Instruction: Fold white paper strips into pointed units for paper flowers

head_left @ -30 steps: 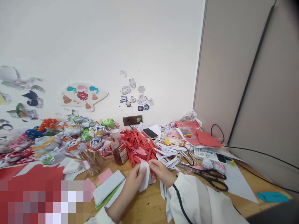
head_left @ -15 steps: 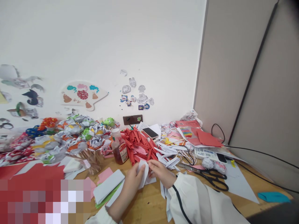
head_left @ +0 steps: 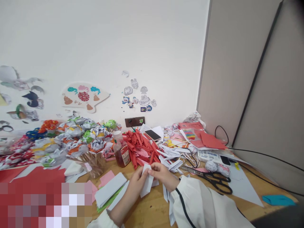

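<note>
Between my two hands, over the front middle of the wooden table (head_left: 152,212), is a piece of folded white paper (head_left: 147,184). My left hand (head_left: 137,180) grips its left side, thumb on top. The fingers of my right hand (head_left: 161,173) pinch its upper right edge. Left of my left forearm lies a stack of white paper sheets (head_left: 111,189), with green paper (head_left: 104,206) showing under it. Folded white strips (head_left: 172,158) and a heap of folded red strips (head_left: 142,147) lie just beyond my hands.
Black-handled scissors (head_left: 217,182) rest right of my right sleeve. A bottle with dark red contents (head_left: 122,153) and a bundle of brown sticks (head_left: 92,163) stand at left. Behind them are crumpled paper balls (head_left: 78,133). A phone (head_left: 152,135) lies near the wall; black cables (head_left: 268,155) cross the right side.
The white paper looked partly opened before and is now folded flatter and narrower. My right hand's fingers have closed onto its upper edge; both hands stay in nearly the same place.
</note>
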Demonstrator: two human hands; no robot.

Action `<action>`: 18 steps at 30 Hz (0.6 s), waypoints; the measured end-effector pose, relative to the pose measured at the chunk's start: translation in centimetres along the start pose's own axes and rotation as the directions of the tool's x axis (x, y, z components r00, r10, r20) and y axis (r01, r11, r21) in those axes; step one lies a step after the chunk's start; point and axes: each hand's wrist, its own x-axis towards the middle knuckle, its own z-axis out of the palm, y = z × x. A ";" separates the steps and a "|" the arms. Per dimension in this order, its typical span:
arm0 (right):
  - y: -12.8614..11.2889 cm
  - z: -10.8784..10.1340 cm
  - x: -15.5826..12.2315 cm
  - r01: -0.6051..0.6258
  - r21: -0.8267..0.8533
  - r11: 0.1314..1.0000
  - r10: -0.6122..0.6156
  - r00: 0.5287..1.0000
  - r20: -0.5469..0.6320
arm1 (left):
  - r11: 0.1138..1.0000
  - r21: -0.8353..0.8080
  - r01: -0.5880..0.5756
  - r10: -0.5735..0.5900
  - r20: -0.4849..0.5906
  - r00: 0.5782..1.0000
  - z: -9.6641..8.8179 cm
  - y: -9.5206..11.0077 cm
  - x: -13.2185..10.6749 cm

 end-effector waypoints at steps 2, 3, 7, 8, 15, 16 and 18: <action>0.0 -0.1 0.0 0.022 -0.012 1.000 -0.022 1.000 -0.011 | 0.999 -0.038 0.002 -0.002 0.006 1.000 0.1 0.0 0.0; 0.0 -0.1 0.0 0.029 -0.019 0.999 -0.030 0.999 -0.013 | 0.998 -0.055 0.007 -0.006 0.006 1.000 0.1 -0.1 0.1; -0.4 -0.2 -0.1 0.016 -0.018 1.000 -0.016 1.000 0.015 | 0.996 -0.079 0.037 -0.037 0.002 0.999 0.1 -0.2 0.3; -0.5 -0.3 -0.1 0.007 -0.003 1.000 -0.007 1.000 0.027 | 0.997 -0.070 0.038 -0.039 -0.005 0.999 0.0 -0.3 0.4; -1.0 -0.7 -0.1 -0.041 0.032 0.999 0.039 0.999 0.034 | 0.999 0.038 0.009 -0.008 -0.011 1.000 -0.2 0.1 0.3; -1.0 -0.7 -0.1 -0.039 0.022 0.999 0.039 0.999 0.030 | 0.998 0.057 -0.004 0.004 -0.007 1.000 -0.2 0.1 0.2; -1.0 -0.7 0.0 -0.034 0.015 0.999 0.033 0.999 0.017 | 0.995 0.098 -0.034 0.034 -0.005 0.999 -0.2 0.2 0.2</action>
